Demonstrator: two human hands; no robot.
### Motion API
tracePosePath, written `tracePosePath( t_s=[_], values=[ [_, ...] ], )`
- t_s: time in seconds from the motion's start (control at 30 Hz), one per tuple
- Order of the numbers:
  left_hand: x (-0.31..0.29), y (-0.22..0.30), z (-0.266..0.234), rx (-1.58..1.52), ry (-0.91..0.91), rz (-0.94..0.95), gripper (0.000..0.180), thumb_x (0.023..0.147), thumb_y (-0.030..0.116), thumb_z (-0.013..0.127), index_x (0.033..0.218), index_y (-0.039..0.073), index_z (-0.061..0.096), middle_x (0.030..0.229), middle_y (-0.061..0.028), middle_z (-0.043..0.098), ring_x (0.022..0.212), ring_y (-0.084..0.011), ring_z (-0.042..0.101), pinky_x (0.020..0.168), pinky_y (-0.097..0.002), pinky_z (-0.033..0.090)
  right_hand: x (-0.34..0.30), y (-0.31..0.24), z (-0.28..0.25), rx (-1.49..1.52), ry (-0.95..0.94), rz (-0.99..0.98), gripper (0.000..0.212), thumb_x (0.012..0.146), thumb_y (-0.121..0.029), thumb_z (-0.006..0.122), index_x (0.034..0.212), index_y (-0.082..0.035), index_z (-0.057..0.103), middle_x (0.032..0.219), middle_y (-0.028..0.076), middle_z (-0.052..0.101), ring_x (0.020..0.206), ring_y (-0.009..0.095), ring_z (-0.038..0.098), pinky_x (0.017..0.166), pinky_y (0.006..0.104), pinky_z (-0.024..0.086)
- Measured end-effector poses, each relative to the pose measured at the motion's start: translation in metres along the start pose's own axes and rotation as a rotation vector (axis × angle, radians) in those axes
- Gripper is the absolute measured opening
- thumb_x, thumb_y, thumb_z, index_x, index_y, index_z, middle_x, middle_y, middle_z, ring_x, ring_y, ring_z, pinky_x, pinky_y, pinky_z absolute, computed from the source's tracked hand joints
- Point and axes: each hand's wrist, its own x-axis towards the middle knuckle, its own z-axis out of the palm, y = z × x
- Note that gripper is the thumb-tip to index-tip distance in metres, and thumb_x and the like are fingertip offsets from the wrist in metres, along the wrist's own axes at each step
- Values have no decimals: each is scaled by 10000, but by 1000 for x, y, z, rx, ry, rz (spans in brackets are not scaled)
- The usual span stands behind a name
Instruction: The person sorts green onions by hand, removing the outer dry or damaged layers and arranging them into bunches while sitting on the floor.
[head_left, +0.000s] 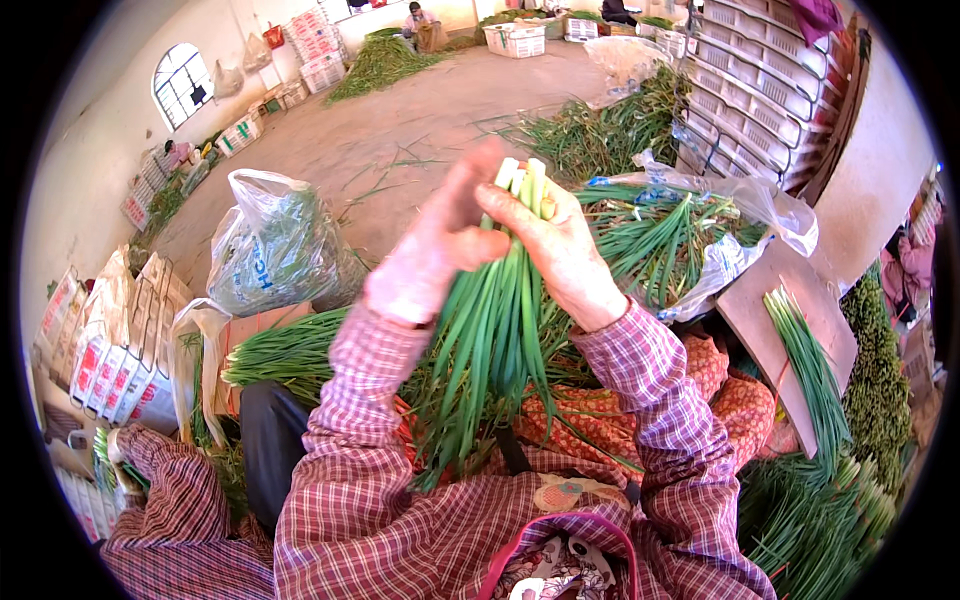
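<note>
Upright in front of me is a bunch of garlic chives (500, 300), its pale stem ends at the top and its long green leaves hanging toward my lap. My right hand (555, 240) is closed round the bunch just below the white ends, thumb across the front. On the other side, my left hand (450, 235) has its fingers and thumb apart. Its fingertips are blurred by motion, and the thumb lies close to the stems. Loose green leaves lie across my patterned orange lap cloth (600, 425).
Chives lie on an opened plastic bag (790, 215) at right, and a tied bunch (805, 365) rests on a board (735, 295). Left are a filled plastic bag (275, 245) and another chive pile (285, 350). A co-worker's sleeve (175, 490) shows lower left. Stacked crates (760, 90) stand behind.
</note>
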Motion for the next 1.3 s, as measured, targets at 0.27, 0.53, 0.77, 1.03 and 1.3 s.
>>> tracePosePath(
  t_s=[0.27, 0.53, 0.77, 1.03, 1.3],
  values=[
    [-12, -43, 33, -245, -162, -338, 807, 634, 425, 762, 1231, 15, 405, 1066, -141, 569, 961, -248, 571, 841, -347, 475, 9, 3, -28, -677, 37, -394, 249, 780, -204, 652, 931, -26, 565, 807, 86, 579, 751, 186, 576, 677, 322, 465],
    [14, -14, -1, -553, -47, -132, 292, 685, 189, 704, 916, 61, 581, 661, -12, 557, 595, -140, 558, 550, -283, 478, 33, -9, -50, -368, -228, -273, 634, 831, -370, 603, 1342, -116, 327, 1214, 134, 466, 1067, 225, 505, 933, 356, 409],
    [37, 45, -91, -649, -309, 235, 181, 764, 148, 678, 900, 151, 559, 685, 71, 483, 674, -103, 480, 746, -305, 390, -41, 85, -48, -699, -446, -36, 587, 774, -241, 675, 1241, -42, 380, 834, 189, 620, 757, 322, 625, 657, 386, 489],
    [56, 52, -114, -615, -59, 301, 175, 751, 90, 644, 889, 107, 538, 683, 56, 449, 657, -87, 456, 750, -296, 378, -87, 118, -156, -1544, -477, 675, 283, 808, -324, 594, 1030, -149, 582, 817, 149, 631, 787, 303, 623, 693, 413, 501],
    [73, 58, -55, 178, 219, 284, 307, 758, 97, 648, 1023, 16, 518, 794, -65, 544, 725, -166, 525, 729, -297, 426, -16, -4, -114, -1083, 24, -261, 844, 706, -413, 715, 1323, -1, 313, 1202, 226, 486, 1074, 329, 524, 907, 397, 435]
  ],
)
